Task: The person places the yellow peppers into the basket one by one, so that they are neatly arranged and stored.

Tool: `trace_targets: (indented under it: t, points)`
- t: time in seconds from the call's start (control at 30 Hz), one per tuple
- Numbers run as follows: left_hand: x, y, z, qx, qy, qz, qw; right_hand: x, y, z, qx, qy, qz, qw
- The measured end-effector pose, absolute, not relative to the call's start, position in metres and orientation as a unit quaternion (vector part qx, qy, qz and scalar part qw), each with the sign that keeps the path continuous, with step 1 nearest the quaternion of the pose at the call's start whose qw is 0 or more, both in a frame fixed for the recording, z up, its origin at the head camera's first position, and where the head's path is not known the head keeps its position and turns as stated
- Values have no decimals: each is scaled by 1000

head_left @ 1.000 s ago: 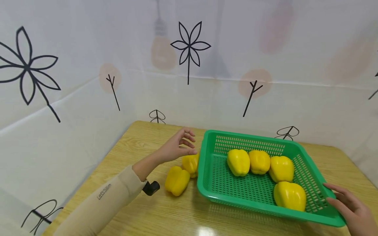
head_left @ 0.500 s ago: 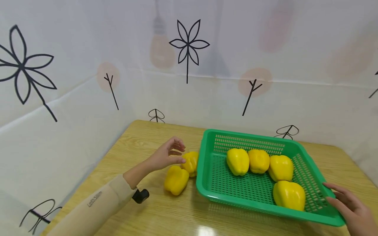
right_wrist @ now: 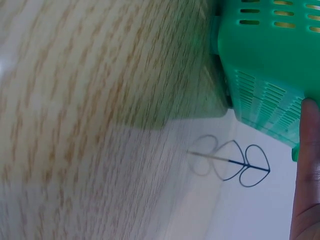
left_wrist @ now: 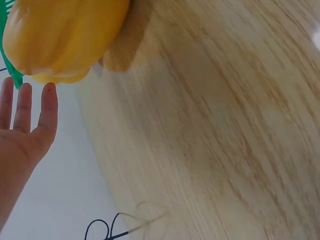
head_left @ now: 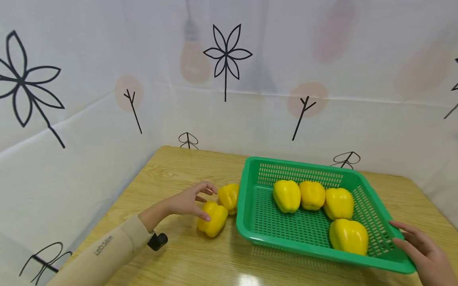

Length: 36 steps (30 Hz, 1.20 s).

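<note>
My left hand [head_left: 186, 201] hovers with parted fingers over the nearer of two yellow bell peppers [head_left: 215, 225] on the table; its thumb overlaps that pepper in the head view. Behind it, the other loose bell pepper [head_left: 229, 197] lies against the basket's left side. In the left wrist view, fingers [left_wrist: 48, 107] extend near a large bell pepper [left_wrist: 65, 35] without visibly gripping it. At the far right, my right hand [head_left: 429, 254] holds the right rim of the green plastic basket [head_left: 304, 248]. One of its fingers [right_wrist: 310, 150] lies along the basket's outer wall.
Inside the basket are several yellow bell peppers [head_left: 313, 196], mostly towards its back and right. The wooden table [head_left: 200, 260] reaches a patterned white cloth backdrop [head_left: 250, 127] behind and at the left.
My left hand has moved left and down from beside the basket's left rim to the nearer loose bell pepper. The right hand and the basket have stayed in place.
</note>
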<state>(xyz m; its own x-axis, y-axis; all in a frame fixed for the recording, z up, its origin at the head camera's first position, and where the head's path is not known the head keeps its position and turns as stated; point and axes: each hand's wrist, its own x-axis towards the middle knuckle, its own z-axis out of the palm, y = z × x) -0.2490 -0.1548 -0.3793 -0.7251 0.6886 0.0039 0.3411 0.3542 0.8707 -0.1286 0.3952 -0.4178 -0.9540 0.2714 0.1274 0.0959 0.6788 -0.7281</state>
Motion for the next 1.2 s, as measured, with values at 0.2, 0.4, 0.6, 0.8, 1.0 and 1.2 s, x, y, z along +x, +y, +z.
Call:
trace_targets:
  t: [0.2, 0.4, 0.6, 0.8, 1.0, 1.2]
  points:
    - [-249, -158, -382, 329, 805, 445, 215, -128, 394, -416, -95, -902, 405, 116]
    - [-245, -160, -386, 318, 808, 429, 248, -127, 395, -417, -74, -900, 413, 117]
    - [-243, -160, -390, 323, 804, 420, 269, -127, 396, -418, -76, -903, 405, 123]
    - [-244, -160, -394, 326, 802, 425, 265, -127, 395, -417, -74, -901, 410, 122]
    - [-245, -160, -396, 308, 808, 432, 257, -127, 395, -417, -78, -902, 407, 119]
    - [-245, -161, -397, 301, 807, 440, 253, -127, 398, -420, -77, -903, 407, 111]
